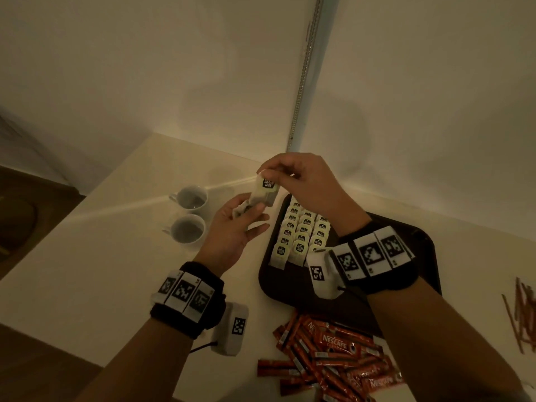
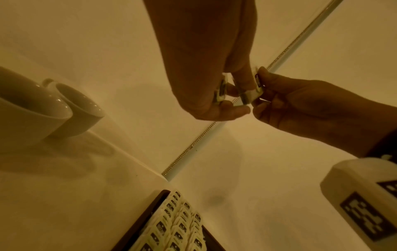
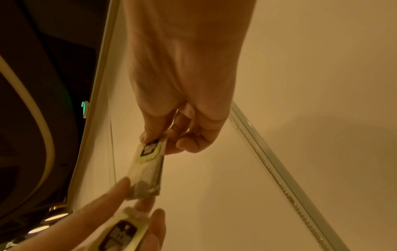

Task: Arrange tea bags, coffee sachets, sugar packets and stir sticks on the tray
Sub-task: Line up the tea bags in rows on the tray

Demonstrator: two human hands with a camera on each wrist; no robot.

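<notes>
My right hand (image 1: 264,171) pinches the top of one pale tea bag (image 1: 266,189) with a dark label and holds it above the table, left of the tray's far corner. In the right wrist view the tea bag (image 3: 148,163) hangs from thumb and forefinger. Its lower end touches my left hand (image 1: 253,217), which lies palm up just below and holds a few more tea bags (image 1: 242,210) under the thumb. One of these tea bags (image 3: 121,233) shows in the right wrist view. The dark tray (image 1: 412,256) carries three rows of tea bags (image 1: 301,235) at its left side.
Two white cups (image 1: 193,197) (image 1: 188,230) stand left of my hands. A heap of red coffee sachets (image 1: 333,353) lies on the table in front of the tray. Brown stir sticks (image 1: 522,314) lie at the right edge. Walls close off the back corner.
</notes>
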